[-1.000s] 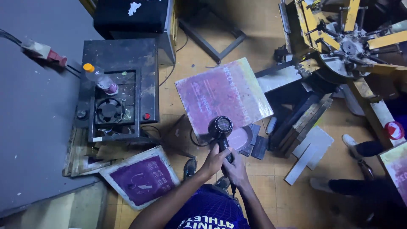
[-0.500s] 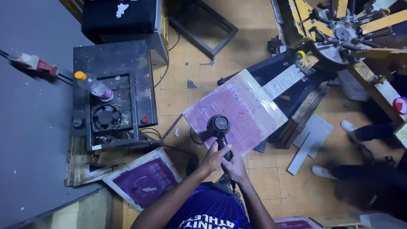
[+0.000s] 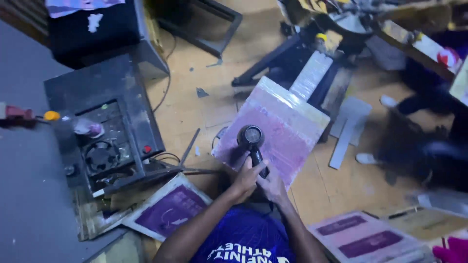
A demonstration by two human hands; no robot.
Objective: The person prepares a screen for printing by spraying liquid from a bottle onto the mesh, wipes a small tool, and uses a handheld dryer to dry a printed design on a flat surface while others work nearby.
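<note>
A hair dryer (image 3: 251, 141) was in front of the person, held by both hands, the left hand (image 3: 245, 179) and the right hand (image 3: 271, 186) side by side on its handle. Just behind the hair dryer a framed screen (image 3: 282, 127) leaned on the floor (image 3: 200, 112). To the left sat a box machine with a fan (image 3: 102, 131). Another framed screen (image 3: 168, 208) lay in front of that machine, and a third (image 3: 363, 238) lay on the right.
</note>
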